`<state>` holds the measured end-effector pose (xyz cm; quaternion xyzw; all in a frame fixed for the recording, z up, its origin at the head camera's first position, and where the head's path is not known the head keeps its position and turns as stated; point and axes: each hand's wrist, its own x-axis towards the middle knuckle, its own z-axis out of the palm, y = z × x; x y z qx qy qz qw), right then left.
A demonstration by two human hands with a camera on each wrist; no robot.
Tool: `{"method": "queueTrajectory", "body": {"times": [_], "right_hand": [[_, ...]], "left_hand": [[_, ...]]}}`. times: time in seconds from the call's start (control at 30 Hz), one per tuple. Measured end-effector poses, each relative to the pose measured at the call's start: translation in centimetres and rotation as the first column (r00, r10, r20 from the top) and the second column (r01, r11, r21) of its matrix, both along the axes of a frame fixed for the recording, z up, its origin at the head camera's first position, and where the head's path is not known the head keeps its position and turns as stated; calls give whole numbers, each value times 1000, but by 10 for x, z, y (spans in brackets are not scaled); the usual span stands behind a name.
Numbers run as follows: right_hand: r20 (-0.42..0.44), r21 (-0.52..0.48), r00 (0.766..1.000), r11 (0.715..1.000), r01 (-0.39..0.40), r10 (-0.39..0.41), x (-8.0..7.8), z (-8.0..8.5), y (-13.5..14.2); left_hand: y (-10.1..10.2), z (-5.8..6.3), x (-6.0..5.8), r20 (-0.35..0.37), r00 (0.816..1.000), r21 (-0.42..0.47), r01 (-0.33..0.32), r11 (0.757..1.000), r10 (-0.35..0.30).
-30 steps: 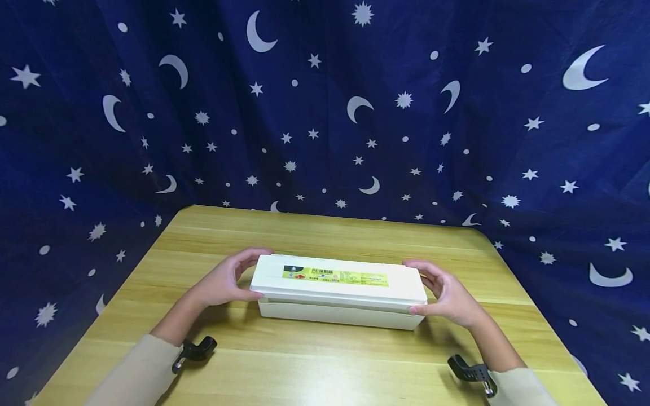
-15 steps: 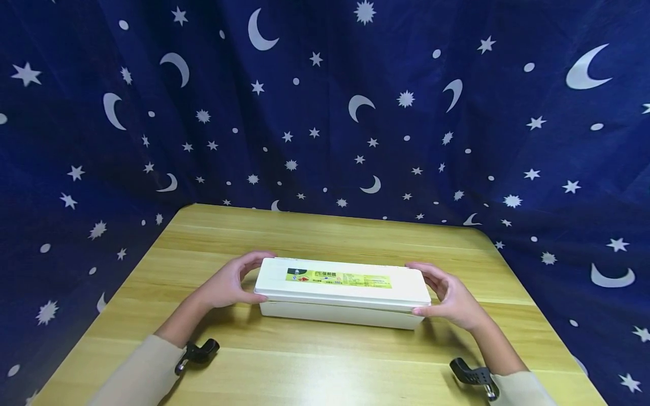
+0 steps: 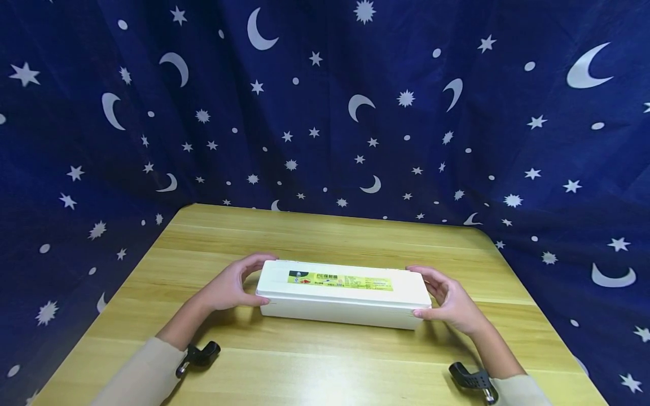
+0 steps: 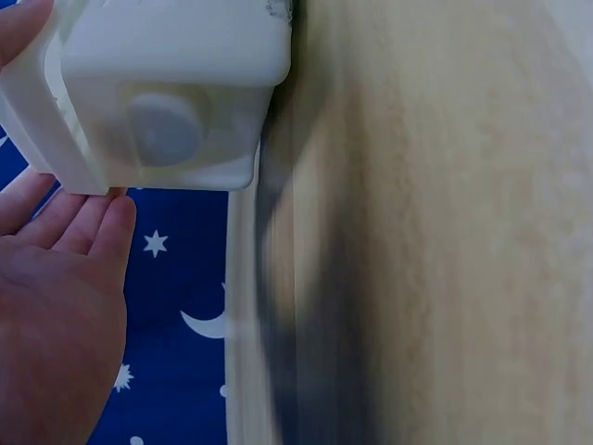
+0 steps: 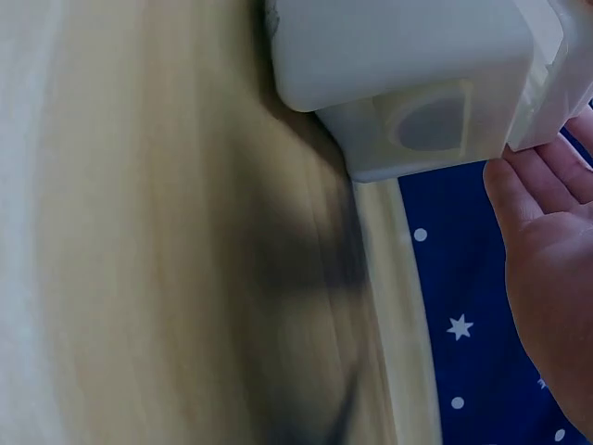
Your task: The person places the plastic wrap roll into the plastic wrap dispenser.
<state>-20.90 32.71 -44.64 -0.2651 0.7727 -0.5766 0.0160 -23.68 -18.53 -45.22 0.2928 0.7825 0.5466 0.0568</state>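
Note:
A long white cling film box [image 3: 337,314] stands lengthwise across the wooden table. Its white lid [image 3: 330,294] bears a yellow and black label [image 3: 340,281]. My left hand [image 3: 229,286] grips the lid's left end, thumb at the front edge and fingers behind. At the right end, my right hand [image 3: 453,303] holds the lid in the same way. From the head, the lid looks seated along the front. Both wrist views show a narrow opening between lid [image 5: 559,97] and box body [image 4: 176,46]. Whatever is inside the box is hidden.
The pale wooden table [image 3: 304,361] reaches back to a dark blue curtain [image 3: 325,113] with white moons and stars, which also hangs along both sides. Black wrist mounts [image 3: 202,354] sit by the beige sleeves [image 3: 144,375].
Both hands have lowered the lid onto the box body. The dark gap seen along the front a second ago is gone in the head view. The box body has stayed in place.

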Motion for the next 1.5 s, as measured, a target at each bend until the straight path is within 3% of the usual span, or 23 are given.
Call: {"method": "queueTrajectory", "body": {"times": [1.0,1.5], "right_hand": [[117,-17,993,1000,-23,25,-4,-1,0],[86,9,996,999,-41,40,-6,-4,4]], "left_hand": [[0,-2,-4,31,999,-34,-7,999,8],[1,-1,-3,20,1000,-28,3,1000,-3]]}}
